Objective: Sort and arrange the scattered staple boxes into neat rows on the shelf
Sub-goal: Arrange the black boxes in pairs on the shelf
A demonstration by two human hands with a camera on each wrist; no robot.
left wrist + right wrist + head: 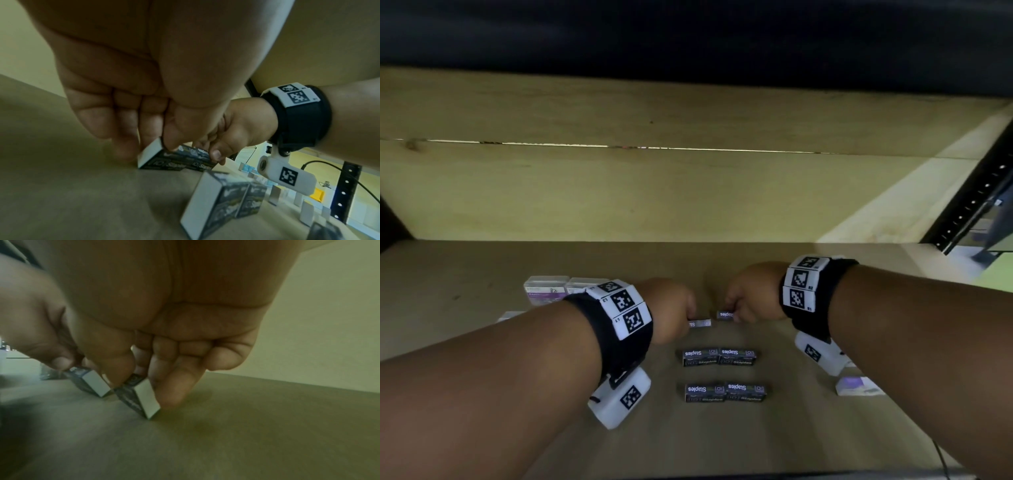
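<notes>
Both arms reach into the shelf (pixel 482 267), and each hand has a small dark staple box pinched at the far end of the layout. The left hand (pixel 671 308) curls its thumb and fingers over the left box (pixel 700 323), which sits low on the board just past its knuckles. From the left wrist camera that box (pixel 156 158) shows a plain pale end cap facing the wrist, its long axis running away toward the other hand, the thumb pressing down on its top edge.

The right hand (pixel 748 298) likewise grips the right box (pixel 725 314), thumb on one long side and fingers on the other. In the right wrist view this box (pixel 144 395) is tipped on a lower edge, its pale end turned toward the palm, its length pointing across toward the left hand's box (pixel 92 382). The two boxes lie roughly end to end with a narrow gap between them, both long axes running side to side between the hands; I cannot tell whether they touch.

Nearer the person than both hands, two pairs of Staples-labelled boxes lie flat: the middle pair (pixel 719 357) and the near pair (pixel 726 393). In each pair the boxes butt end to end, lengths running left to right, printing upside down from here.

Beyond the left wrist stand pale boxes with purple print (pixel 546 289). Another pale box (pixel 858 386) lies just under the right forearm.
</notes>
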